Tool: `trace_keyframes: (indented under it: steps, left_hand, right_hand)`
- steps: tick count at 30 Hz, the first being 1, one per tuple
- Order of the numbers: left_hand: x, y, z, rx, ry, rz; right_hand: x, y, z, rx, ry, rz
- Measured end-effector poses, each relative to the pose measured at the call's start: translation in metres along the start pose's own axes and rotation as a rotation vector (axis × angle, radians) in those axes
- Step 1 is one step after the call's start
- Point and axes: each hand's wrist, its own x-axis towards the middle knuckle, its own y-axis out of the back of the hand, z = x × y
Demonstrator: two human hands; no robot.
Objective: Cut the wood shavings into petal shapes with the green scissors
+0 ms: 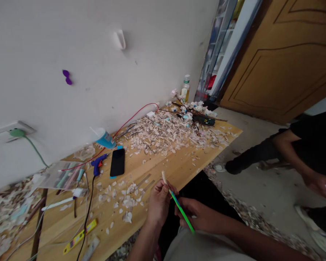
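Tabletop (157, 163) against a wall (152, 43): a heap of petals (160, 132) covers the rear, with blossom branches (199, 107) at its right end and a bottle (186, 87) behind these. Left of the heap lies a smartphone (117, 162), flanked leftward by a glue gun (97, 165), a cup (106, 139) behind. The left hand (159, 199) and right hand (197, 214) occupy the near edge.

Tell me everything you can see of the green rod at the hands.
The green rod is thin, straight and bright, perhaps plastic, with a blue section toward its upper end. It slants down to the right in the view, near the edge of the table. The left hand pinches around its upper end, where a pale piece sticks out; whether that belongs to it is unclear. The right hand is at its middle, its grip partly hidden.
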Motion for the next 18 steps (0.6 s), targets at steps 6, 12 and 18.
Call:
trace_keyframes:
  steps: [6, 12, 18]
  left_hand:
    - [-0.023, -0.014, -0.002, -0.062, 0.073, -0.088]
    - [-0.02, -0.012, 0.003, -0.117, 0.026, 0.011]
    - [-0.002, -0.022, 0.005, -0.161, 0.036, 0.016]
  right_hand:
    - [-0.008, -0.006, 0.014, 0.161, 0.11, -0.064]
    - [-0.012, 0.0, 0.002, 0.169, 0.018, 0.003]
    - [-0.013, 0.014, -0.005, 0.435, 0.074, -0.029]
